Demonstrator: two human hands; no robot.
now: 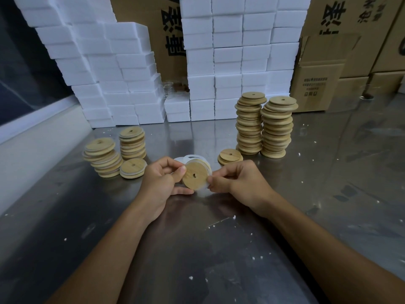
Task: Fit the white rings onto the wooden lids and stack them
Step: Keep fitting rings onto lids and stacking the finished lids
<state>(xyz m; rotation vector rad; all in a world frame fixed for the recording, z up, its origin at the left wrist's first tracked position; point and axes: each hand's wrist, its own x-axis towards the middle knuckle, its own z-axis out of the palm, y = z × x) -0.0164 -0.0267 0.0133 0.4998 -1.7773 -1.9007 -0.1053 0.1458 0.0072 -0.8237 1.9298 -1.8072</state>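
A round wooden lid (194,175) with a small centre hole is held upright between my two hands above the steel table. My left hand (161,179) pinches its left edge. At the lid's right edge my right hand (236,181) grips a white ring (205,187) that wraps the rim. Loose white rings (192,158) lie just behind the lid. At the left stand three stacks of ringed lids (103,157). Two tall stacks of bare lids (276,128) rise at the right, with a short pile (230,156) in front of them.
The steel table (197,249) carries white foam crumbs. White foam boxes (230,62) are piled along the back, with cardboard cartons (317,84) behind and at the right. A pale wall ledge (32,137) runs along the left.
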